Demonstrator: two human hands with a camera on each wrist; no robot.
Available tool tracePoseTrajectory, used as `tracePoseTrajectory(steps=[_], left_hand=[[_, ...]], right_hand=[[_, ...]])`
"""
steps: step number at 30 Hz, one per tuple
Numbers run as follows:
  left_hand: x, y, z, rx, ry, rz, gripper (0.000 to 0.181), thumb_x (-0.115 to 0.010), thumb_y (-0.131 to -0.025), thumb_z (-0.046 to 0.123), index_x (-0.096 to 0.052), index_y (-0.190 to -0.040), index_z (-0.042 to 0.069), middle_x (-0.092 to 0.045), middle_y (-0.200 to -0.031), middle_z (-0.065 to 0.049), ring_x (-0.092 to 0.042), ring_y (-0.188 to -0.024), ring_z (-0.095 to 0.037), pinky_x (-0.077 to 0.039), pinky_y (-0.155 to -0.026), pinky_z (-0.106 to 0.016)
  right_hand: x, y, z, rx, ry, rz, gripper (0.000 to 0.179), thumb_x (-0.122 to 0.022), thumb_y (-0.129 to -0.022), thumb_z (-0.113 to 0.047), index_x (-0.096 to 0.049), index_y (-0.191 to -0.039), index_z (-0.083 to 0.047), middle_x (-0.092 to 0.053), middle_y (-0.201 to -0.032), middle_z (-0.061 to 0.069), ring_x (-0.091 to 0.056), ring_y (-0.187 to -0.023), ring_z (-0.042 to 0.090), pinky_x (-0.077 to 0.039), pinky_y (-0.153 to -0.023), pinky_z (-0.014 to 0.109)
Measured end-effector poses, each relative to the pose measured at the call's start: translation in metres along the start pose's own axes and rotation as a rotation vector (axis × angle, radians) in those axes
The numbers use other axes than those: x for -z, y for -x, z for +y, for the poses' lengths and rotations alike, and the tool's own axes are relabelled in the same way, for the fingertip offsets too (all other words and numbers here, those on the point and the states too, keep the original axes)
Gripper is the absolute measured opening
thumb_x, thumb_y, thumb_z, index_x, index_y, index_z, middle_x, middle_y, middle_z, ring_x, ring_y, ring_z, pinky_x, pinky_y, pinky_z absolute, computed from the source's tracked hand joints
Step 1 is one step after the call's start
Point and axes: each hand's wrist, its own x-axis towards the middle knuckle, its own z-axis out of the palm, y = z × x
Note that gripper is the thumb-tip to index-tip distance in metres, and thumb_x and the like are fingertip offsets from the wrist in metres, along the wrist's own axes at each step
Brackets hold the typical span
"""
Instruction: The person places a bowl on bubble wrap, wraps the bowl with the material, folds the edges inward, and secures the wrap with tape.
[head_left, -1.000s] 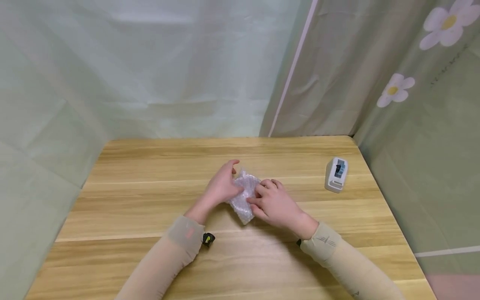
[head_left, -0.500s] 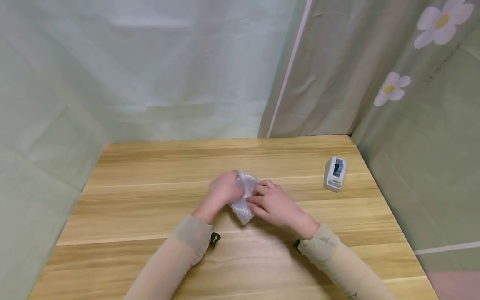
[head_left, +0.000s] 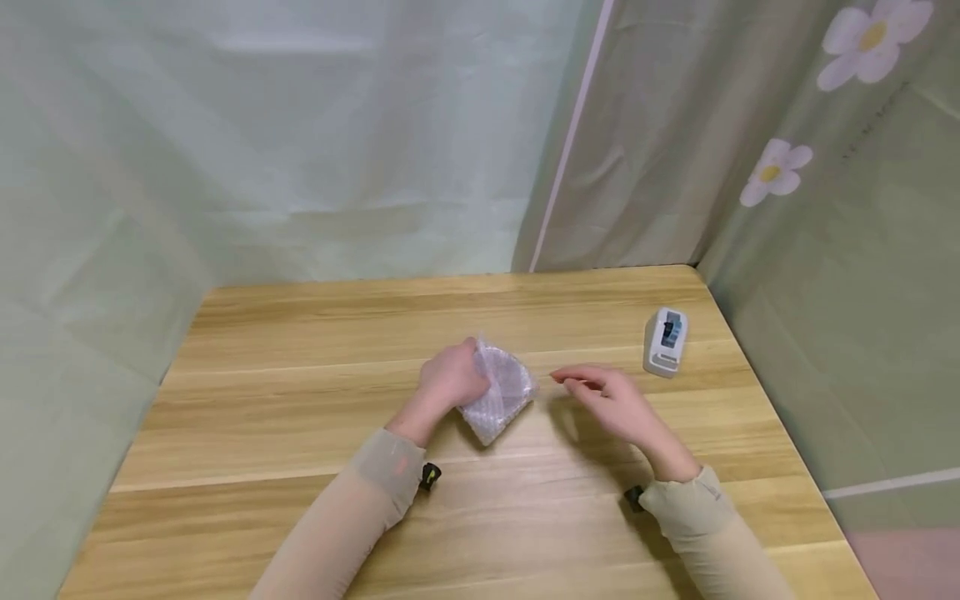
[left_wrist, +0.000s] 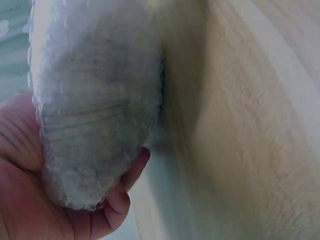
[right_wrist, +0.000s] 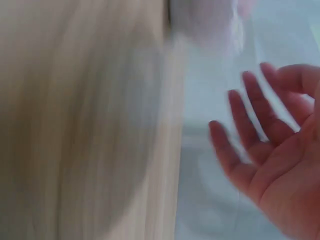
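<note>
My left hand (head_left: pixel 452 377) grips a bundle of bubble wrap (head_left: pixel 504 390) by its left side, thumb on top and fingers curled beneath. Through the clear wrap (left_wrist: pixel 95 100) in the left wrist view, something pale with thin dark lines shows, but its kind is unclear. My right hand (head_left: pixel 617 402) hovers to the right of the bundle, apart from it and holding nothing. Its fingers (right_wrist: pixel 255 97) are spread and loosely bent in the right wrist view, where the bundle is a blur at the top.
A white and grey tape dispenser (head_left: pixel 666 342) stands at the table's right rear. The wooden table (head_left: pixel 300 417) meets pale green curtains (head_left: pixel 375 167) at its back and sides.
My right hand has let go of the bubble wrap and moved away to the right, uncovering the bundle's right side. My left hand has closed its grip on the bundle's left side.
</note>
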Motion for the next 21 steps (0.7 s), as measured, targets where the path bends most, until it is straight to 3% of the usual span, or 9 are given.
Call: tracePoseTrajectory(steps=[3, 5, 8, 10, 13, 17, 21], left_hand=[[0.0, -0.002, -0.002, 0.002, 0.002, -0.009, 0.08, -0.078, -0.087, 0.02, -0.047, -0.158, 0.002, -0.07, -0.132, -0.021, -0.069, -0.106, -0.035, -0.06, -0.084, -0.052], [0.001, -0.004, -0.005, 0.001, 0.029, -0.016, 0.078, -0.077, -0.087, 0.019, -0.048, -0.158, 0.002, -0.069, -0.135, -0.021, -0.069, -0.109, -0.037, -0.06, -0.088, -0.053], [0.003, -0.007, -0.009, 0.004, 0.086, -0.018, 0.075, -0.076, -0.085, 0.019, -0.053, -0.154, 0.002, -0.068, -0.137, -0.021, -0.067, -0.113, -0.037, -0.058, -0.094, -0.055], [0.004, -0.008, -0.013, 0.003, 0.118, -0.014, 0.071, -0.077, -0.084, 0.02, -0.057, -0.15, 0.001, -0.069, -0.135, -0.02, -0.067, -0.113, -0.037, -0.056, -0.097, -0.055], [0.006, -0.007, -0.015, 0.003, 0.14, -0.021, 0.067, -0.077, -0.084, 0.021, -0.061, -0.145, 0.001, -0.071, -0.129, -0.019, -0.067, -0.11, -0.036, -0.056, -0.097, -0.054], [0.005, -0.005, -0.013, 0.021, 0.152, -0.04, 0.066, -0.079, -0.086, 0.023, -0.061, -0.145, 0.0, -0.071, -0.128, -0.018, -0.067, -0.106, -0.034, -0.057, -0.096, -0.052], [0.005, -0.003, -0.01, 0.037, 0.159, -0.044, 0.065, -0.079, -0.087, 0.022, -0.061, -0.145, 0.0, -0.071, -0.126, -0.018, -0.067, -0.101, -0.032, -0.058, -0.095, -0.051]], right_hand=[[0.028, 0.01, 0.019, -0.185, -0.035, 0.122, 0.032, -0.056, -0.113, -0.022, -0.074, -0.132, -0.005, -0.077, -0.125, 0.012, -0.069, -0.116, 0.025, -0.056, -0.097, 0.033], [0.046, 0.016, 0.029, -0.298, -0.04, 0.245, 0.036, -0.054, -0.114, -0.026, -0.072, -0.134, -0.002, -0.075, -0.125, 0.016, -0.068, -0.113, 0.023, -0.053, -0.091, 0.025], [0.066, 0.022, 0.041, -0.441, -0.039, 0.442, 0.041, -0.052, -0.113, -0.028, -0.068, -0.138, -0.001, -0.07, -0.129, 0.02, -0.062, -0.112, 0.023, -0.048, -0.085, 0.02], [0.075, 0.023, 0.049, -0.521, -0.034, 0.525, 0.044, -0.051, -0.111, -0.03, -0.064, -0.142, -0.002, -0.066, -0.134, 0.02, -0.06, -0.117, 0.023, -0.046, -0.086, 0.022], [0.085, 0.024, 0.06, -0.607, -0.02, 0.538, 0.05, -0.049, -0.11, -0.032, -0.057, -0.148, 0.0, -0.061, -0.142, 0.021, -0.056, -0.125, 0.028, -0.045, -0.088, 0.027], [0.091, 0.025, 0.071, -0.666, -0.041, 0.457, 0.057, -0.046, -0.112, -0.038, -0.053, -0.151, 0.003, -0.057, -0.144, 0.024, -0.054, -0.121, 0.032, -0.045, -0.088, 0.033], [0.095, 0.025, 0.076, -0.693, -0.148, 0.378, 0.066, -0.043, -0.113, -0.045, -0.047, -0.156, 0.004, -0.053, -0.146, 0.023, -0.052, -0.119, 0.026, -0.047, -0.089, 0.032]])
